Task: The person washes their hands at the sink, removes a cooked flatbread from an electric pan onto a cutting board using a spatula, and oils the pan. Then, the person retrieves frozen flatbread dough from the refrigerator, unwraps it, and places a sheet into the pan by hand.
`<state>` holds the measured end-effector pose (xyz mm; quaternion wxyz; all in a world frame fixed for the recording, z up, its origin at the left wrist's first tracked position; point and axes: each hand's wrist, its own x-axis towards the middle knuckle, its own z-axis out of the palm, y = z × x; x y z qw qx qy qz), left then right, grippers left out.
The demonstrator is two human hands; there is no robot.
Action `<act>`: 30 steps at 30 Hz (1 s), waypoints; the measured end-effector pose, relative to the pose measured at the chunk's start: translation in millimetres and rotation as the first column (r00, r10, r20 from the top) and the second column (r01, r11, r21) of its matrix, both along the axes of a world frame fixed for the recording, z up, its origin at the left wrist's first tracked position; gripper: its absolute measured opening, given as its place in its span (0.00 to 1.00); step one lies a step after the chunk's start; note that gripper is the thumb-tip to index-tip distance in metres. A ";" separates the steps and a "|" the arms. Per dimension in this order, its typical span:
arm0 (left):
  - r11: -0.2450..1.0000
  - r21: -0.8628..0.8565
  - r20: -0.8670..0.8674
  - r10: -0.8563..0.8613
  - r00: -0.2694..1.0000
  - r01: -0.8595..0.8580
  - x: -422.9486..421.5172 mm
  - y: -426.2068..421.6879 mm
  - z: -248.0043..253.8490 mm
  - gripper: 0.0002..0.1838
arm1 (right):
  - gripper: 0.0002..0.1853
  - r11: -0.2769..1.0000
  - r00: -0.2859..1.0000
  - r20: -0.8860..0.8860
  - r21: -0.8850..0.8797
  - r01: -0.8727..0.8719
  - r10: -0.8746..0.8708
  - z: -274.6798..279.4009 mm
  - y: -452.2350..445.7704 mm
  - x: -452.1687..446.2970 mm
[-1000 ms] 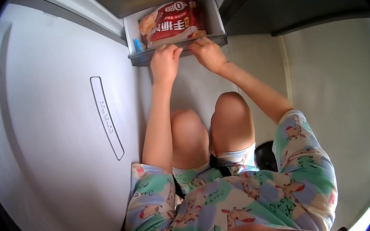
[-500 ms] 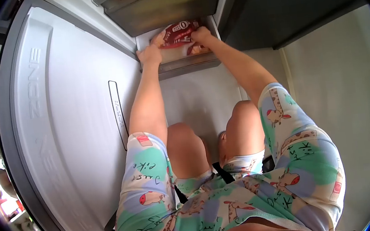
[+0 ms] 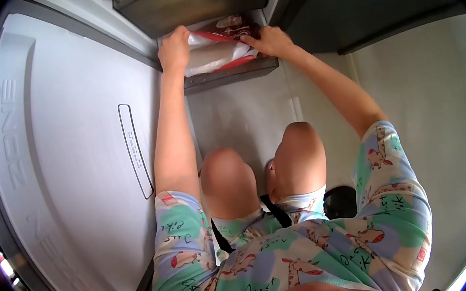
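Note:
A red and white plastic food bag point(image 3: 215, 55) lies in the pulled-out freezer drawer point(image 3: 231, 77), its pale contents showing below a dark red printed part. My left hand point(image 3: 174, 52) is closed on the bag's upper left edge, fingers curled. On the other side, my right hand point(image 3: 272, 42) pinches the bag's right part with thumb and fingers. The red edge stretches between both hands. What exactly is inside the bag I cannot make out.
The open freezer door point(image 3: 77, 122) stands at my left. A closed upper drawer point(image 3: 195, 2) hangs just above the hands, and a dark panel point(image 3: 377, 5) is at the right. My knees point(image 3: 227, 174) are bent close below the drawer.
The bag's printed face has turned back, and its pale side now faces up. My left hand moved from the drawer's left side up onto the bag; my right hand shifted slightly right.

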<state>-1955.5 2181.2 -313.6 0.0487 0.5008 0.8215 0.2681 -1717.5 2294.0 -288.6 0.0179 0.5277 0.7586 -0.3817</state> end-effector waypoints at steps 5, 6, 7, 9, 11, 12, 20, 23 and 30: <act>0.992 -0.075 0.031 0.101 0.994 -0.099 7.3 -5.4 -2.0 0.10 | 0.09 0.513 0.764 -0.139 0.813 -0.275 0.630 -2.4 -29.3 -12.0; 0.992 -0.076 0.027 0.099 0.995 -0.097 10.6 -6.6 1.6 0.10 | 0.08 0.484 0.687 -0.170 0.824 -0.295 0.707 1.3 -33.9 -18.0; 0.992 -0.081 0.029 0.101 0.994 -0.098 10.9 -8.8 0.7 0.10 | 0.07 0.454 0.643 -0.132 0.813 -0.365 0.755 -0.4 -35.0 -25.2; 0.992 -0.079 0.018 0.096 0.995 -0.095 10.6 -12.2 1.2 0.10 | 0.06 0.520 0.670 -0.002 0.633 -0.574 0.742 -5.0 -35.6 -37.1; 0.995 -0.061 0.002 0.083 0.997 -0.083 11.1 -13.9 0.7 0.10 | 0.08 0.501 0.648 0.164 0.503 -0.704 0.744 -14.6 -28.8 -44.6; 0.993 -0.073 0.013 0.091 0.996 -0.090 11.2 -13.9 0.7 0.10 | 0.09 0.504 0.639 0.212 0.455 -0.734 0.739 -18.9 -24.3 -45.5; 0.986 -0.164 0.157 0.049 0.986 -0.023 8.8 -21.9 0.8 0.12 | 0.11 0.599 0.665 0.149 0.322 -0.733 0.732 -8.4 -5.6 -43.6; 0.999 0.045 0.077 0.009 0.997 -0.013 25.7 -32.6 7.1 0.12 | 0.11 0.658 0.713 0.085 0.320 -0.681 0.696 -8.8 -0.9 -35.6; 0.975 -0.011 0.076 -0.219 0.973 0.221 36.4 -46.5 -4.7 0.12 | 0.12 0.630 0.647 0.060 0.175 -0.756 0.760 1.6 -6.4 -31.5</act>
